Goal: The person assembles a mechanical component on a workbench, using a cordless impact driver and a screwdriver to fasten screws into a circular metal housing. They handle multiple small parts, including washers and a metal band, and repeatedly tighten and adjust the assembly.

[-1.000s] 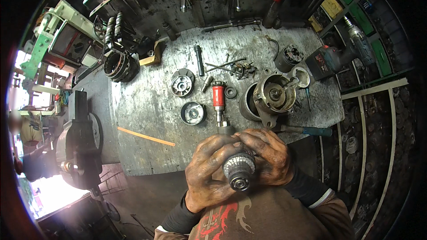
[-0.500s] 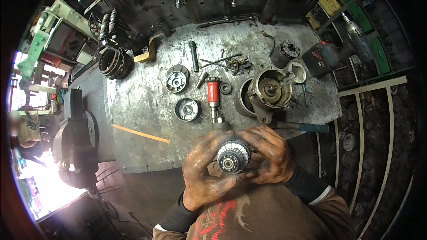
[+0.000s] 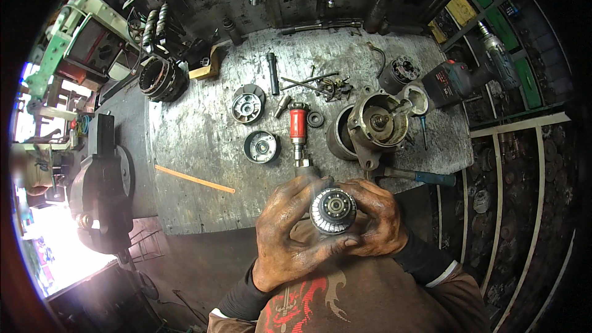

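Just off the bench's near edge, my left hand (image 3: 280,234) and my right hand (image 3: 377,219) are wrapped round a motor armature (image 3: 333,211). Its end with the silvery commutator ring and a small ball bearing faces up. Both hands have dark greasy fingers, and the armature's lower part is hidden between them. On the bench beyond lies a red-bodied tool (image 3: 298,124) with a metal tip. A toothed gear ring (image 3: 314,119) sits beside it. Two round metal end covers, one upper (image 3: 248,108) and one lower (image 3: 262,147), lie to its left.
A cast housing (image 3: 381,122) leans by an open cylinder (image 3: 339,135) on the right, above a blue-handled hammer (image 3: 431,178). An orange strip (image 3: 194,179) lies on the metal-topped bench (image 3: 197,129). A vise (image 3: 102,191) stands left, a power drill (image 3: 453,80) far right.
The armature has tilted and turned between my hands, and its bearing end has shifted up and to the right. Both hands keep their hold. The whole view has shifted slightly.
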Available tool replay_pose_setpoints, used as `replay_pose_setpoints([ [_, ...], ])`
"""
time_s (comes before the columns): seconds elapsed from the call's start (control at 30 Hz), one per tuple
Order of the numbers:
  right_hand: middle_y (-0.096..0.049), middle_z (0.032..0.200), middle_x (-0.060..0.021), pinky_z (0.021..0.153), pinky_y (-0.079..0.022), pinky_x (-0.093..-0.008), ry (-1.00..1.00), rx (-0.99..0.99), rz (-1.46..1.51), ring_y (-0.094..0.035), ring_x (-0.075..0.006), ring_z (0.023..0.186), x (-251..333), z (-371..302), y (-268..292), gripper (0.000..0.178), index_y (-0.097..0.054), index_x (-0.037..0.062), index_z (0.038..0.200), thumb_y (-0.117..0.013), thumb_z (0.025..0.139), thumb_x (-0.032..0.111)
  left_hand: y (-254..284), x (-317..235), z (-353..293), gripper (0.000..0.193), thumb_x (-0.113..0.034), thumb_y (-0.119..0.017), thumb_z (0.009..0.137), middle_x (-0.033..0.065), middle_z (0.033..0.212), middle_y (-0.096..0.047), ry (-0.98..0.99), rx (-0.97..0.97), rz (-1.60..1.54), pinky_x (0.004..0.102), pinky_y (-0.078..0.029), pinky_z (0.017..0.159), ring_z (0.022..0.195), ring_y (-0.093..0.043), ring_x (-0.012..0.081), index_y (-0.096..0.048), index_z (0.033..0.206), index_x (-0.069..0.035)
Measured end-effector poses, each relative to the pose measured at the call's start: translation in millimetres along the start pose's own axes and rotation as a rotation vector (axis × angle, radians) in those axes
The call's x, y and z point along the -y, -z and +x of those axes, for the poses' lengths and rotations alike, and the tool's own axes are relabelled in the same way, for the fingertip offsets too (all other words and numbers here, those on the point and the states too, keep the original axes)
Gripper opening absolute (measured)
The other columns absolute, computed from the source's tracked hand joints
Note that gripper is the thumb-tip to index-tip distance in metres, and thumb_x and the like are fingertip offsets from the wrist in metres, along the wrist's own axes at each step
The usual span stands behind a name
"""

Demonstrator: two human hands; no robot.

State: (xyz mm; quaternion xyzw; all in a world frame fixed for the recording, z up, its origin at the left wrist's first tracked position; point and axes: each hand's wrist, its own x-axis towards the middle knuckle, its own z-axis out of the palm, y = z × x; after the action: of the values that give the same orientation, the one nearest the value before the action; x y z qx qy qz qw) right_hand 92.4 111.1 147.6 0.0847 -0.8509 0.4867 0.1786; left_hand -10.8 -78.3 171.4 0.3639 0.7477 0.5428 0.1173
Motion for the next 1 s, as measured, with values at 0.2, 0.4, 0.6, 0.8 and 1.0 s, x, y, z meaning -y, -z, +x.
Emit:
replay_pose_setpoints([
  [0.2, -0.068, 0.111, -0.0222, 0.083, -0.056, -0.047, -0.049, 0.009, 0.044, -0.07, -0.0393, 0.098, 0.6, -3.3, -3.7, 0.087, -0.061, -0.0047, 0.129, -0.096, 0.065, 0.042, 1.0, -0.3, -1.3, 0.087, -0.049, -0.097, 0.062, 0.0215, 0.124, -0.069, 0.017, 0.0, -0.025, 0.0459, -0.05, 0.103, 0.119, -0.066, 0.036, -0.071, 0.126, 0.002],
  [0.4, -0.069, 0.111, -0.022, 0.083, -0.056, -0.0471, 0.08, -0.035, -0.073, -0.07, -0.0397, 0.098, 0.7, -3.0, -6.2, 0.088, -0.061, -0.0046, 0.129, -0.096, 0.065, 0.045, 3.9, 1.1, -1.4, 0.08, -0.043, -0.096, 0.068, 0.0225, 0.123, -0.069, -0.023, 0.021, -0.012, 0.0458, -0.053, 0.099, 0.116, -0.068, 0.0374, -0.07, 0.129, 0.002],
  [0.6, -0.069, 0.115, -0.0254, 0.088, -0.056, -0.0479, 0.025, -0.025, 0.084, -0.07, -0.0418, 0.103, -6.9, -8.9, -11.7, 0.093, -0.06, -0.0057, 0.133, -0.097, 0.063, 0.042, 2.4, 1.4, -3.2, 0.082, -0.047, -0.095, 0.068, 0.0221, 0.123, -0.07, 0.005, 0.006, -0.042, 0.0452, -0.051, 0.101, 0.117, -0.068, 0.0362, -0.07, 0.128, 0.003],
  [0.8, -0.067, 0.128, -0.0279, 0.1, -0.054, -0.049, -0.128, 0.075, 0.172, -0.069, -0.0419, 0.116, -17.2, -26.5, -9.3, 0.105, -0.057, -0.0071, 0.138, -0.099, 0.06, 0.049, 2.7, -1.0, -5.8, 0.079, -0.045, -0.094, 0.071, 0.0231, 0.124, -0.069, 0.014, -0.005, -0.045, 0.0448, -0.052, 0.098, 0.115, -0.068, 0.0366, -0.069, 0.129, 0.003],
  [1.0, -0.067, 0.13, -0.0269, 0.103, -0.052, -0.0494, -0.167, 0.061, 0.182, -0.068, -0.0409, 0.118, -17.7, -32.9, -12.4, 0.108, -0.058, -0.0062, 0.139, -0.098, 0.059, 0.055, 4.0, -3.6, -6.6, 0.076, -0.041, -0.094, 0.072, 0.0237, 0.122, -0.069, 0.016, 0.0, -0.049, 0.0456, -0.055, 0.094, 0.11, -0.069, 0.0376, -0.069, 0.13, 0.002],
])
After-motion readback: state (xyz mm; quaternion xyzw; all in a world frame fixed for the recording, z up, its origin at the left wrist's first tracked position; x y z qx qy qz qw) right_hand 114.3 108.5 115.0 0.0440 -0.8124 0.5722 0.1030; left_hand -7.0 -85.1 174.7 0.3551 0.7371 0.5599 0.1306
